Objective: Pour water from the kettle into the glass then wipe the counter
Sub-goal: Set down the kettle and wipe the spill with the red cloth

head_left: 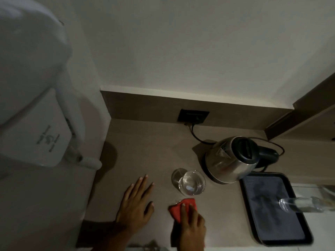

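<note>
A steel kettle (230,160) with a black lid stands upright on its base at the back right of the brown counter (145,151). In front of it, to the left, a clear glass (191,182) holds water. A red cloth (178,209) lies on the counter just below the glass, pressed flat under my right hand (192,225). My left hand (136,201) rests flat on the counter to the left, fingers spread, holding nothing.
A black tray (297,240) sits at the right with an empty glass (299,204) lying on its side across it. The kettle's cord (194,134) runs to a wall socket (194,115). A white appliance (32,105) fills the left.
</note>
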A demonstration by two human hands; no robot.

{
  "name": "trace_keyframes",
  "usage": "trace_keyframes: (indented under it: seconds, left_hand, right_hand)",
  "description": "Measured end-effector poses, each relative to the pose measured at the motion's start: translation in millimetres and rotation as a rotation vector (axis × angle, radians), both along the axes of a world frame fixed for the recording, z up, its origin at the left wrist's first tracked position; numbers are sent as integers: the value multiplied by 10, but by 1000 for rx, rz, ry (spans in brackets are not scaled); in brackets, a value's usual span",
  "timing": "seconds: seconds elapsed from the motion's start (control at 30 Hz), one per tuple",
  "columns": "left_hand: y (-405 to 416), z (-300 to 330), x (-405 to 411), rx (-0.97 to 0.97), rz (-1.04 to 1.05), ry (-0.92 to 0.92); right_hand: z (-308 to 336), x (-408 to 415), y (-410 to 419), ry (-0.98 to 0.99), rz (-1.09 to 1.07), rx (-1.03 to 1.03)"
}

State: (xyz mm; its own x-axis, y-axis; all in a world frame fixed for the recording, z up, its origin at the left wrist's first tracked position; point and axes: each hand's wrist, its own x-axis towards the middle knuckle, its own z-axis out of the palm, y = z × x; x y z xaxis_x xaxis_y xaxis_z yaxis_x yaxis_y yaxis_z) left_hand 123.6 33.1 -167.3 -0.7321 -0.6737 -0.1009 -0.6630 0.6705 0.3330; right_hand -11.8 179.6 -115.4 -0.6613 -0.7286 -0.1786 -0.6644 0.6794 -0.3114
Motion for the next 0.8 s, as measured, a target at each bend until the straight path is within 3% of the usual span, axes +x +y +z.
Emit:
trace_keyframes:
  seconds: [0.2,0.4,0.63,0.8]
  left_hand:
    - [-16,4,13,0,-9,2]
    - [-18,64,10,15,-14,-16]
    - [-6,126,1,28,-9,-23]
    - [-2,138,16,26,-12,-21]
  right_hand:
    - [87,200,-414,6,172,-39]
    - [-16,-276,79,47,337,-62]
    - [116,-1259,388,176,84,-40]
    - [-4,-943,309,215,-88,-112]
